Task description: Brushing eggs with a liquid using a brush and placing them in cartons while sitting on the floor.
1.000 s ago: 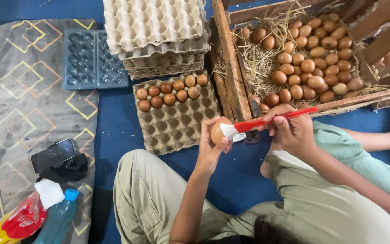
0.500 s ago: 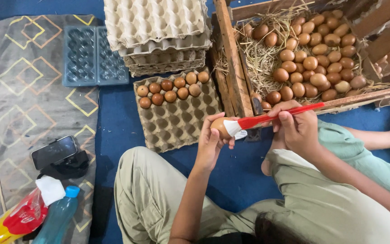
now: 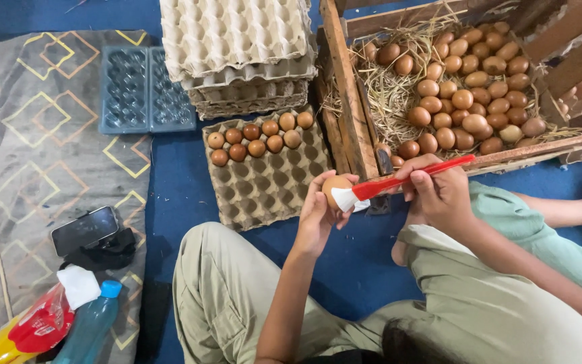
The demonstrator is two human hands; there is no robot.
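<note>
Your left hand [image 3: 318,219] gripped a brown oval egg [image 3: 335,185] in its fingertips, raised above the blue floor. Your right hand [image 3: 439,195] clenched a red-handled brush [image 3: 399,182], its white bristles touching the egg. Just left of that grip lay a grey cardboard egg tray [image 3: 271,182]; beyond it stood a wooden crate of straw [image 3: 351,101].

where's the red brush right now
In the head view, the red brush is just right of centre, held in the right hand, its white bristles on the egg in the left hand.
</note>
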